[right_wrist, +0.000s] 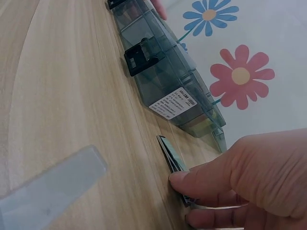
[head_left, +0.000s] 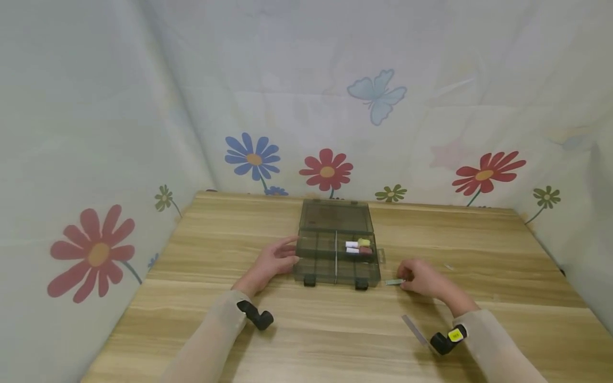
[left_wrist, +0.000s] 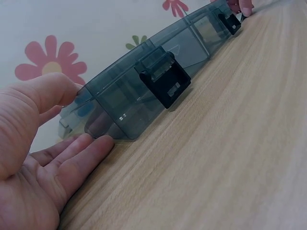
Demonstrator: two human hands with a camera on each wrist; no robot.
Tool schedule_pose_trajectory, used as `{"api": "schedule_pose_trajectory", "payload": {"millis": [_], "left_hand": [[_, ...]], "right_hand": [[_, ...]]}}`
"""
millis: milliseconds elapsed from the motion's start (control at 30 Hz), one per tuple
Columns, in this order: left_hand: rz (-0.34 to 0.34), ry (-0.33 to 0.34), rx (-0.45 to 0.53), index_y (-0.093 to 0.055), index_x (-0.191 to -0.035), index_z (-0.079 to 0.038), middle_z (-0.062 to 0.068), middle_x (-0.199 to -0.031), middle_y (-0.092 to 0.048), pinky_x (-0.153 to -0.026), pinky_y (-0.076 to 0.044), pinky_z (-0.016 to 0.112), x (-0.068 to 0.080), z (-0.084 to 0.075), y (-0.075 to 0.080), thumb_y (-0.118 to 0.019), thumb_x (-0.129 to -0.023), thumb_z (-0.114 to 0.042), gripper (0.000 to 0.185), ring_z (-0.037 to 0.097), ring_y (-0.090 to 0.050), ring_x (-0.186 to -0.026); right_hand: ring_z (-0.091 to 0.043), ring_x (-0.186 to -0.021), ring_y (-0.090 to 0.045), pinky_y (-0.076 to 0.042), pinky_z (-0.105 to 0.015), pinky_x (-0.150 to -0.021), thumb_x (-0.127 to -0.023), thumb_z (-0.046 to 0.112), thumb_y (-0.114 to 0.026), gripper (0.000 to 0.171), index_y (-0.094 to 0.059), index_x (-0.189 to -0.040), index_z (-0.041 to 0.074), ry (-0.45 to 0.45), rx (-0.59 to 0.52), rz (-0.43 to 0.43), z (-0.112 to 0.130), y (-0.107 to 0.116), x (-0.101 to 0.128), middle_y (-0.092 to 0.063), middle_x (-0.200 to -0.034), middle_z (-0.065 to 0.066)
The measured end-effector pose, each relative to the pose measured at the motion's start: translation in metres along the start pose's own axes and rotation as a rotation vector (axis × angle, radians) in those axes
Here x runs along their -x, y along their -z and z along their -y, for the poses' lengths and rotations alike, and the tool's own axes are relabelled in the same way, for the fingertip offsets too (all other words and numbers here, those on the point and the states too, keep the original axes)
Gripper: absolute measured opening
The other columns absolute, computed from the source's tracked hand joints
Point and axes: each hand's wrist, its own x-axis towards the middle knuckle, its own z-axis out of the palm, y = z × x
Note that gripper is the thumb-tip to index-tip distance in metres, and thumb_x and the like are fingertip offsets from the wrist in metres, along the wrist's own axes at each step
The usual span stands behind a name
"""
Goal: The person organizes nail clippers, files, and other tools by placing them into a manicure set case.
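Observation:
A dark translucent compartment box stands on the table with its lid laid back. White rolls, a yellow piece and a dark red piece lie in its right rear part. My left hand touches the box's left side, thumb at the rim and the other fingers fairly straight along the lower wall. Beside the front right corner, my right hand pinches a slim, pale green nail clipper between thumb and fingers, low over the wood. Its near end is hidden by the fingers.
A translucent flat strip lies near the right wrist. Beyond the right hand is a tiny pale piece. Black latches hang at the box's front. A flowered curtain encloses the table behind and at the sides.

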Motion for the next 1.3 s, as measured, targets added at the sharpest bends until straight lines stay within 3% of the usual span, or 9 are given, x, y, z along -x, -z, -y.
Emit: {"api": "schedule_pose_trajectory", "payload": {"millis": [267,733,1300], "left_hand": [[0.009,-0.016,-0.002,-0.044,-0.139,-0.019,0.015,-0.134,-0.046,-0.082,-0.051,0.041,-0.001,-0.002,0.0,-0.069,-0.085,-0.014,0.06,0.029,-0.048,-0.119],[0.009,-0.02,-0.005,-0.045,-0.139,-0.021,0.013,-0.134,-0.047,-0.084,-0.05,0.041,-0.001,0.001,0.001,-0.07,-0.084,-0.016,0.061,0.026,-0.05,-0.117],[0.009,-0.022,-0.001,-0.044,-0.139,-0.018,0.014,-0.134,-0.046,-0.083,-0.05,0.039,0.001,0.007,0.002,-0.071,-0.084,-0.017,0.062,0.028,-0.048,-0.119]], "right_hand": [[-0.015,-0.072,-0.053,-0.046,-0.031,-0.062,-0.076,-0.005,-0.069,0.014,-0.06,-0.082,0.003,0.05,0.011,-0.035,-0.003,-0.003,-0.001,-0.058,-0.077,-0.002],[-0.016,-0.072,-0.048,-0.042,-0.031,-0.06,-0.083,-0.006,-0.062,0.009,-0.057,-0.086,0.001,0.034,-0.002,-0.059,0.0,0.002,-0.001,-0.053,-0.08,-0.003],[-0.019,-0.073,-0.05,-0.044,-0.033,-0.061,-0.084,-0.005,-0.061,0.009,-0.057,-0.091,-0.001,-0.003,0.015,-0.139,0.007,0.007,-0.008,-0.05,-0.083,-0.008]]}}
